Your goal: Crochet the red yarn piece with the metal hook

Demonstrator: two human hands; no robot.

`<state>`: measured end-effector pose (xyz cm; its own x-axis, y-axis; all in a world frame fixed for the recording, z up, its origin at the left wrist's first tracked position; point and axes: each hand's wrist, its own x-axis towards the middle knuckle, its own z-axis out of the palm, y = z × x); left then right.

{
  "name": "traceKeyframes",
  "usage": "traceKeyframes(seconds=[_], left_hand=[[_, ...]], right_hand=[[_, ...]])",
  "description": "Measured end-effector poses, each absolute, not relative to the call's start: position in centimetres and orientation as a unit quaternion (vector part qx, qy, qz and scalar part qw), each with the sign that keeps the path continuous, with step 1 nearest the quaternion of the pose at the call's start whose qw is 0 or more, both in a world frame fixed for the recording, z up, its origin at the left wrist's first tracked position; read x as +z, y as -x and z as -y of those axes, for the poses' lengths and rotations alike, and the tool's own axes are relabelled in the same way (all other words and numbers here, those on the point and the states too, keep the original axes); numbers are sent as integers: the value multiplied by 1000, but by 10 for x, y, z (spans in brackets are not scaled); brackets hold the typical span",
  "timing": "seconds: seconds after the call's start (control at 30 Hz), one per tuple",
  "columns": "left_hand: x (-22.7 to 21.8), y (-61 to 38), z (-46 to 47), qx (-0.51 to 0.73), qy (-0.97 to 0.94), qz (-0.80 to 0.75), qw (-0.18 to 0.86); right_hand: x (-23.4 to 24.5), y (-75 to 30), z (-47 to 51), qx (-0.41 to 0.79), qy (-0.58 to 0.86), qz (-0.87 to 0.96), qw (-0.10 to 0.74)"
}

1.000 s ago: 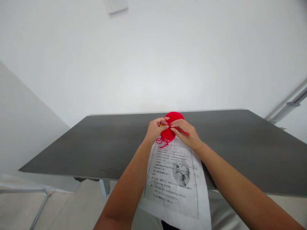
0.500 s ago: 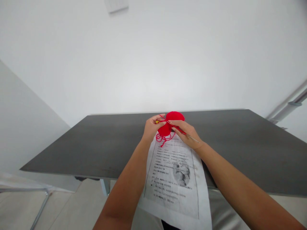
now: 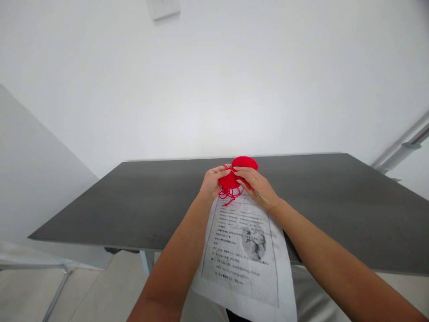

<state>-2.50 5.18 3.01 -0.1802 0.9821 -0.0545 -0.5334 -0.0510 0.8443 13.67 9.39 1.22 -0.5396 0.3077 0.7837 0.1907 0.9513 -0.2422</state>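
My left hand [image 3: 210,183] pinches the edge of a red crocheted piece [image 3: 229,180], with red yarn running by its fingertips. In my right hand [image 3: 257,182] is a thin crochet hook [image 3: 262,197], its pale metal end sticking out toward the wrist. Its tip meets the work between both hands, though the fingers partly hide the stitches. Just behind sits a rounded red mass [image 3: 245,162] that looks like a ball of yarn. Loose red yarn loops [image 3: 229,193] hang below the piece onto the paper.
A printed sheet [image 3: 239,277] with a dark picture lies under my forearms and overhangs the table's front edge. The dark grey table [image 3: 161,197] meets a white wall [image 3: 214,89] at the back. A metal frame [image 3: 56,293] stands at lower left.
My right hand and the hook have shifted slightly left and down, closer to my left hand. The yellow bit seen by my left fingers is now mostly hidden.
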Motion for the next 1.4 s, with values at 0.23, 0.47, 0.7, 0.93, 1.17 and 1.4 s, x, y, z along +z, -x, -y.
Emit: traceKeyframes(seconds=[0.23,0.47,0.7,0.93,1.17,1.4], left_hand=[[27,23,-53,678,-317,-422,512],[22,26,-56,660,-396,-462,441],[24,27,-54,608,-464,-521,378],[20,32,-58,556,-532,-540,341],[17,36,-60,543,-536,-556,330],[13,44,-64,538,-516,-568,349]], right_hand=[[13,-132,-86,27,173,877,447],[15,-133,-85,29,173,869,463],[17,-138,-88,97,180,855,476],[16,-142,-90,182,219,833,475],[15,-144,-89,343,258,790,438],[14,-142,-90,402,255,776,414]])
